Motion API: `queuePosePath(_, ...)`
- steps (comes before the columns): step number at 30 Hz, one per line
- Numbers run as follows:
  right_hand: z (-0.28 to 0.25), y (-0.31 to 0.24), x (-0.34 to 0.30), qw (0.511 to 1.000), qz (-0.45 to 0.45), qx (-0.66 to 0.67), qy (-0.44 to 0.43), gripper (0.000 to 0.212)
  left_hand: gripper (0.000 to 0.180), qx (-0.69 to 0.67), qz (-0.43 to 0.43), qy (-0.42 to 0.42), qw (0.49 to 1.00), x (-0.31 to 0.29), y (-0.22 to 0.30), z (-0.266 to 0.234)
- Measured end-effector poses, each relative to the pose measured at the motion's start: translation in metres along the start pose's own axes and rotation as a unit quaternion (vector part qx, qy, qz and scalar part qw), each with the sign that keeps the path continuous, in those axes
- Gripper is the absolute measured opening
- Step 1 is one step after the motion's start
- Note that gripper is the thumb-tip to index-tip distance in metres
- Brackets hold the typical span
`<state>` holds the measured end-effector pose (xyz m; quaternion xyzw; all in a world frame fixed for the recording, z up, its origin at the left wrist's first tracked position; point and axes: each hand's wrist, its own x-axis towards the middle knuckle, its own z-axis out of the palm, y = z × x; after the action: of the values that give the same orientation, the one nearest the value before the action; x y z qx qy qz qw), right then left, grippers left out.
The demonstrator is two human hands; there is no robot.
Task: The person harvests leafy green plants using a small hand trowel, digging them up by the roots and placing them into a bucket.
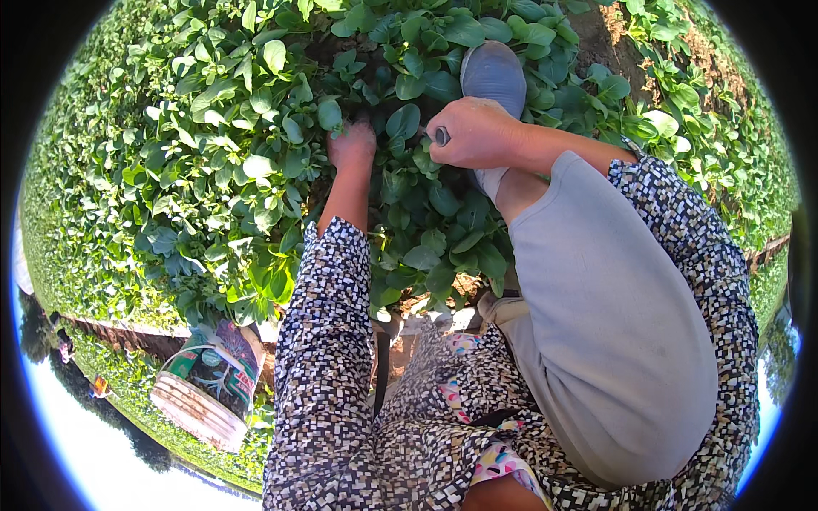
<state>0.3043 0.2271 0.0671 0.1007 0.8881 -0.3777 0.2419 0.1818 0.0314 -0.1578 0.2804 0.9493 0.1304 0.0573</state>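
Leafy green plants (443, 200) with broad rounded leaves grow densely around both hands. My left hand (352, 143) reaches down among the stems left of the middle, and leaves hide its fingers. My right hand (477, 132) is closed in a fist around a short tool handle (441, 135), whose round dark end pokes out toward the left. The rest of that tool is hidden by the hand and the leaves, so its kind does not show. The two hands are a short way apart, with leaves between them.
A grey shoe (494, 77) of mine stands among the plants just beyond my right hand. My bent knee in grey trousers (613, 315) fills the right side. A white bucket (200, 404) with a coloured label is at the lower left. Bare soil (609, 43) shows at the far right.
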Motion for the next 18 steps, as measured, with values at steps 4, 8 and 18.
queuePosePath(4,0.006,0.002,0.015,0.999,-0.014,-0.009,0.042,0.021,0.024,0.080,0.027,-0.092,0.992,-0.001,0.016,-0.015)
queuePosePath(8,0.011,0.000,0.013,1.000,-0.004,-0.006,0.013,0.022,0.032,0.098,0.028,-0.124,0.987,-0.005,0.016,-0.037)
queuePosePath(18,0.005,0.002,0.007,1.000,0.007,0.008,0.023,0.023,0.033,0.042,-0.047,-0.162,0.985,-0.009,0.023,-0.043)
